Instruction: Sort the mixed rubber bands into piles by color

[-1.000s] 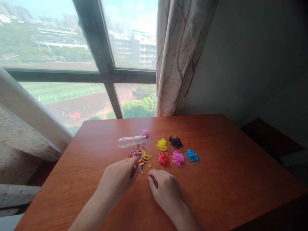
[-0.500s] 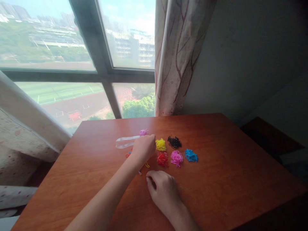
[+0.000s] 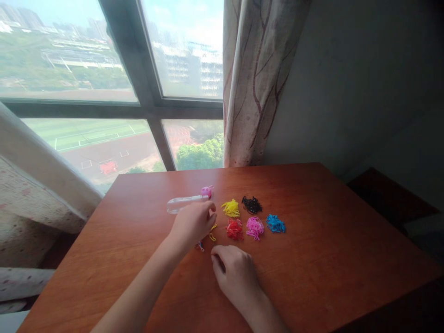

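My left hand (image 3: 193,223) hovers over the left side of the small coloured loops, which look like rubber bands. Its fingers are curled, with a gap between thumb and forefinger and nothing visible there. Below that hand lie a few yellow loops (image 3: 212,233) and some mixed loops (image 3: 200,246); others may be hidden. My right hand (image 3: 236,270) rests on the table, loosely closed, with nothing seen in it. Beyond it are sorted heaps: yellow (image 3: 231,208), red (image 3: 235,229), pink (image 3: 255,228), black (image 3: 251,204) and blue (image 3: 275,224).
Behind my left hand, a clear plastic container (image 3: 176,204) lies on its side near a pink piece (image 3: 207,191). The brown wooden table (image 3: 312,268) reaches toward a window (image 3: 187,55), with a patterned curtain (image 3: 256,83) on either side.
My left hand has drawn back leftward from beside the yellow heap, uncovering more of it and the yellow loops. My right hand has stayed in place.
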{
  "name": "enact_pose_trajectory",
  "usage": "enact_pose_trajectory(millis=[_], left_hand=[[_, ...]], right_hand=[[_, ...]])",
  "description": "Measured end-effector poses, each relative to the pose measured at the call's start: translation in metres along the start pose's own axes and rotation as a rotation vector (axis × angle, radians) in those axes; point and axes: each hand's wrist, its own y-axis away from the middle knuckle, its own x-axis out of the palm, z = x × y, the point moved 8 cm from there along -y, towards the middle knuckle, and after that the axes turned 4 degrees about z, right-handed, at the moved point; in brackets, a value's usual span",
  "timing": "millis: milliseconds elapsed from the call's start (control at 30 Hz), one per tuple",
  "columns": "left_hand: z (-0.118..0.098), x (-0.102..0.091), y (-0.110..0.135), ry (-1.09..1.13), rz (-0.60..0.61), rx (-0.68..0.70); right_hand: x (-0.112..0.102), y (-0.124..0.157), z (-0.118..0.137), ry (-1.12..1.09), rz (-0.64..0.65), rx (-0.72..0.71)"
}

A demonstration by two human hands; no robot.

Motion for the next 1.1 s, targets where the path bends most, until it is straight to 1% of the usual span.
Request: enact_pose_trajectory(millis=[100, 200, 267, 400, 567, 667, 800, 900, 1000, 1100], left_hand=[[0.016, -0.002, 0.025, 0.037, -0.012, -0.018], [0.034, -0.001, 0.047, 0.126, -0.046, -0.059], [0.042, 0.002, 0.058, 0.165, -0.051, -0.069], [0.051, 0.012, 0.072, 0.216, -0.039, -0.085], [0.059, 0.027, 0.082, 0.256, -0.008, -0.125], [0.061, 0.033, 0.086, 0.267, 0.007, -0.142], [0.061, 0.034, 0.088, 0.271, 0.011, -0.145], [0.061, 0.034, 0.088, 0.284, 0.006, -0.144], [0.062, 0.035, 0.088, 0.282, 0.001, -0.144], [0.062, 0.037, 0.087, 0.272, 0.003, -0.143]], right_hand=[[-0.001, -0.001, 0.002, 0.029, 0.005, 0.003], [0.000, -0.003, 0.005, 0.064, 0.016, 0.010], [0.002, -0.005, 0.007, 0.078, 0.024, 0.008], [0.008, -0.009, 0.015, 0.089, 0.035, -0.025], [0.010, -0.021, 0.031, 0.123, 0.014, -0.082], [0.010, -0.030, 0.038, 0.159, 0.009, -0.106], [0.014, -0.036, 0.041, 0.210, 0.016, -0.130], [0.015, -0.036, 0.040, 0.220, -0.004, -0.140], [0.014, -0.035, 0.041, 0.189, -0.027, -0.147], [0.011, -0.034, 0.040, 0.103, -0.051, -0.142]])
